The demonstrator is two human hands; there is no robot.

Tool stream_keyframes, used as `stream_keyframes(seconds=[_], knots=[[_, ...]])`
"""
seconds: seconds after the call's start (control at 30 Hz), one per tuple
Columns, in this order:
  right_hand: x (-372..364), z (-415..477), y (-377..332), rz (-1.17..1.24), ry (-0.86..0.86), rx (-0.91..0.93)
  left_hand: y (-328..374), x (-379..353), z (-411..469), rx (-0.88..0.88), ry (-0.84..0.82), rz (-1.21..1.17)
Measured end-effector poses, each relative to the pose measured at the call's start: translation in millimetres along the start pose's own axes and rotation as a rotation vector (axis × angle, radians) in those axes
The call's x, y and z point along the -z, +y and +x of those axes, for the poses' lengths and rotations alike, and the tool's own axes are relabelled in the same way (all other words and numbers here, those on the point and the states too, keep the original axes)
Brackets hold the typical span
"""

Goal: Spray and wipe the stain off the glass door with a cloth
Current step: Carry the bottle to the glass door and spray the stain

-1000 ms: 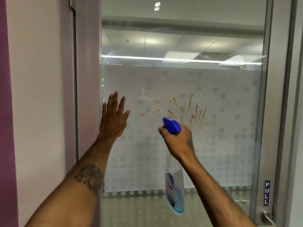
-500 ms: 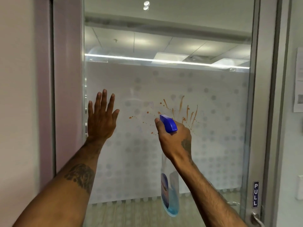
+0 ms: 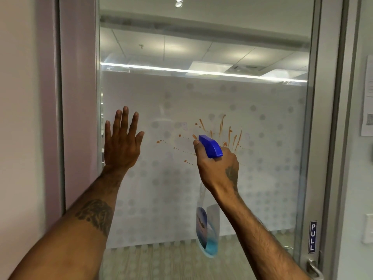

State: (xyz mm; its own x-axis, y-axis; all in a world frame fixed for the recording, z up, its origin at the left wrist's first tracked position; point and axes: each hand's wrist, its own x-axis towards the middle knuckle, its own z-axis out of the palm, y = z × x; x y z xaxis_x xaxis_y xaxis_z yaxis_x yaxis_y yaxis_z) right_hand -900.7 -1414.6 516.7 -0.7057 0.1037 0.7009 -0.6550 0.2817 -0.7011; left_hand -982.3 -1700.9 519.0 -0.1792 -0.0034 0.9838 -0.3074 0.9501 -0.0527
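Right hand (image 3: 218, 168) clenched on spray bottle (image 3: 207, 229) before orange stain (image 3: 222, 136); left hand (image 3: 121, 146) spread flat, fingers released.

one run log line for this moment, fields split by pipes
phase: spraying | right hand: grips spray bottle | left hand: open, empty | stain: on glass door | cloth: unseen

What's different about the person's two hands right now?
The left hand is open, fingers spread and pointing up, and holds nothing; the right hand is closed around the neck of the spray bottle. The left hand is up near the left edge of the glass door, clear of the orange stain; the right hand overlaps the stain's lower part. Both are raised in front of the door.
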Motion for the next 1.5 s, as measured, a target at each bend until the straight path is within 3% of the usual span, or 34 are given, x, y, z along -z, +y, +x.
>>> stream_keyframes(seconds=[0.27, 0.83, 1.03, 1.23, 1.5], knots=[[-8, -1, -2, -0.045, -0.015, 0.081, 0, 0, 0, 0.001, 0.006, -0.006], [-4, -6, -10, 0.027, 0.018, 0.026, -1, -4, -1, -0.004, 0.044, 0.014], [-7, -8, -14, -0.023, -0.010, 0.095, 0, -4, -2, -0.006, 0.050, 0.030], [-4, -11, -16, 0.027, 0.002, 0.003, -1, -4, -1, -0.006, 0.042, 0.001], [3, -7, -11, -0.039, 0.057, 0.065, -2, -4, -1, -0.002, 0.033, 0.008]])
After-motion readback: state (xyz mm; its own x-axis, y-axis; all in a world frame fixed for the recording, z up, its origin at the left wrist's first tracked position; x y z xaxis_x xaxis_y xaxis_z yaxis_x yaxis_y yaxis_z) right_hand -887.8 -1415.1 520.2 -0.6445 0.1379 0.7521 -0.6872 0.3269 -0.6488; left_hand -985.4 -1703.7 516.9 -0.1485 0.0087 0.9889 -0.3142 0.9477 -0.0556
